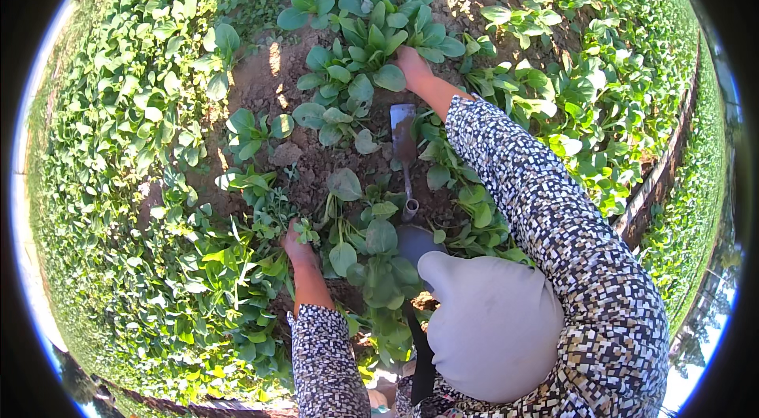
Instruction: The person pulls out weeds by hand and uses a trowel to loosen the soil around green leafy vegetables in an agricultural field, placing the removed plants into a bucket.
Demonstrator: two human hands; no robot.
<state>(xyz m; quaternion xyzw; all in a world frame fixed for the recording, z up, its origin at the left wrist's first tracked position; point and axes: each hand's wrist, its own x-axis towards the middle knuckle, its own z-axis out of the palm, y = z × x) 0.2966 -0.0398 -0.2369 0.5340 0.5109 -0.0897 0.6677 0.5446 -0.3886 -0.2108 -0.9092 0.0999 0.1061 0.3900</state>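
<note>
My right hand [413, 69] reaches far forward into a clump of broad-leaved greens [378, 39]. Leaves cover its fingertips, so its grip is hidden. Nearer to me, on the left, my left hand [299, 246] is closed around a sprig of small-leaved weeds [277, 211] that sticks up beyond the fingers. Between the two hands, a small hand hoe [403, 133] with a flat metal blade and a thin neck ending in a socket lies on the brown soil [308, 153]. Loose-looking leafy plants [381, 240] are bunched just right of my left hand.
My knee in light grey cloth [490, 323] fills the lower middle, with a dark rounded thing [417, 242] beside it. Dense greens [134, 181] spread on the left, more [581, 90] on the right. A brown ridge [660, 169] runs along the right side.
</note>
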